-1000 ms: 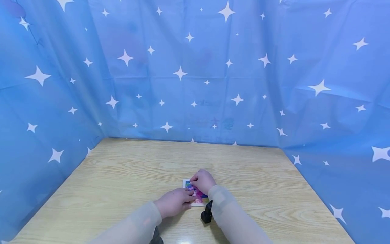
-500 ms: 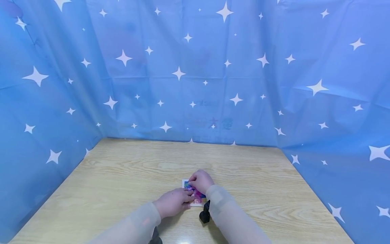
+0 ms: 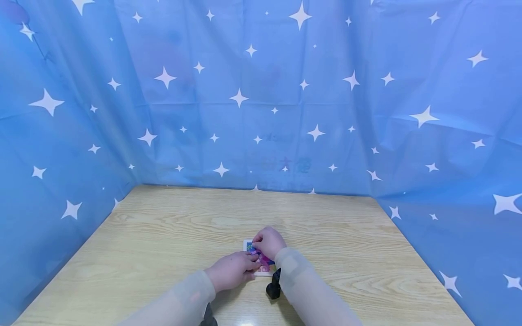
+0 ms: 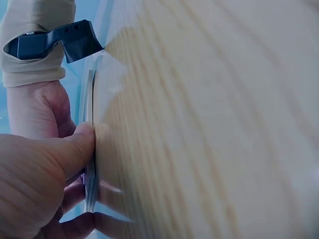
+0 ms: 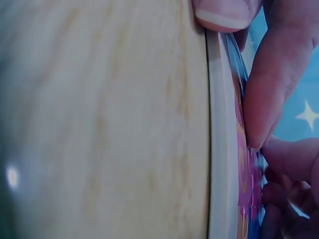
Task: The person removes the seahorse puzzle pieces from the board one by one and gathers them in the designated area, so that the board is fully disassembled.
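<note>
A small picture puzzle (image 3: 266, 267) with a white border and pink, purple and blue artwork lies on the table between my hands. Its layered edge and a seam in the puzzle picture (image 5: 244, 184) show in the right wrist view. My left hand (image 3: 232, 269) rests on its left part, fingers laid straight over the picture; in the left wrist view the thumb (image 4: 79, 144) touches its edge. My right hand (image 3: 270, 242) is at the upper part, thumb and index finger (image 5: 264, 94) curled in a pinch at the puzzle. The right hand and wrist hide its right side.
The wood-grain table (image 3: 163, 235) extends around the puzzle. A blue curtain with white stars (image 3: 261, 99) closes off the back and both sides. A black wrist camera (image 3: 274, 285) hangs below the right sleeve, close to the puzzle.
The head view has shifted very slightly. Both hands stay on the puzzle in nearly the same place, with the right fingers hardly moving.
</note>
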Demonstrator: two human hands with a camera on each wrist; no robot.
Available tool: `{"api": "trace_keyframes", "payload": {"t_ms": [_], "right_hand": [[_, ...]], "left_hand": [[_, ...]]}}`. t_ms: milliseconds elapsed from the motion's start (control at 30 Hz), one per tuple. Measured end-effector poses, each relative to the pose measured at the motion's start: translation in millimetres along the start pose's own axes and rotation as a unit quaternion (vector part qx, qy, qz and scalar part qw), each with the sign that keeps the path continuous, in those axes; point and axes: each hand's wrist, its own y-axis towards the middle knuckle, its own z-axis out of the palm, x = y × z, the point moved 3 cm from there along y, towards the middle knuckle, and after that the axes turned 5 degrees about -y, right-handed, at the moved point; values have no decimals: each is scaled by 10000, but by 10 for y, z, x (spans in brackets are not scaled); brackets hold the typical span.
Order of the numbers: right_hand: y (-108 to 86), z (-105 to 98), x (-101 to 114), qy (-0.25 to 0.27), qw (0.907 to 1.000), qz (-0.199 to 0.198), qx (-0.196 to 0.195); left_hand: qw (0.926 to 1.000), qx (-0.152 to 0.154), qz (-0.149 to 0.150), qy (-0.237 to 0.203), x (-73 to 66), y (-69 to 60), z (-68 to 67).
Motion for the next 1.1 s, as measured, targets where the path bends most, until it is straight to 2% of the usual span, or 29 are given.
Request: {"api": "trace_keyframes", "payload": {"t_ms": [333,567,767,1100], "right_hand": [[-13,13,1,-28,9999,48,-91],[-17,54,3,74,9998,162,-112],[-10,52,10,68,9998,122,-120],[-17,19,19,16,10000,15,-79]], "left_hand": [[9999,-25,120,48,-3,8,-14],[9999,42,65,109,25,-2,13],[10000,16,62,-16,40,-7,15],[9999,-54,108,84,45,17,15]]}}
